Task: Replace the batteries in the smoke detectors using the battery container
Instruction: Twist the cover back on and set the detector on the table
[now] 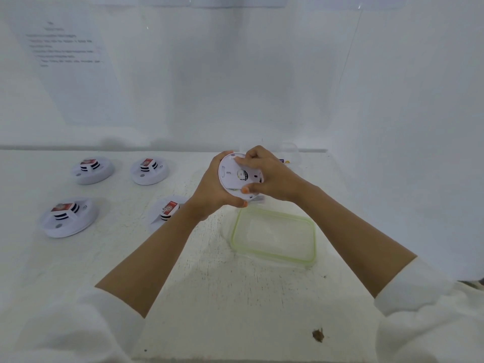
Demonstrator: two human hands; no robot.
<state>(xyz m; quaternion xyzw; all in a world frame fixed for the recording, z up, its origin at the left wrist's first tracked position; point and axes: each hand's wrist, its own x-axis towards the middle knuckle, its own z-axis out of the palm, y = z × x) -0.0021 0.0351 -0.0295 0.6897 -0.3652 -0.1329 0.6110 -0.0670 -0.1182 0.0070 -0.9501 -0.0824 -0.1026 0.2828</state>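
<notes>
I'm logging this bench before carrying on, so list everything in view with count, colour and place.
Resting smoke detectors: four, white with red-topped caps, table left.
Held smoke detector: one, white, between both hands.
Lid: one, clear with green rim, table below hands.
Container: one, clear, behind right hand.
Printed sheet: one, white, wall left.
Table: one, white.
Left hand: one, grips held detector's edge.
Right hand: one, fingers curled on its face.

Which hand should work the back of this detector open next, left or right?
Right, probably. The right hand has its fingertips and thumb on the back of the held detector, while the left hand cups its rim from the side and below, acting as a steady support.
</notes>
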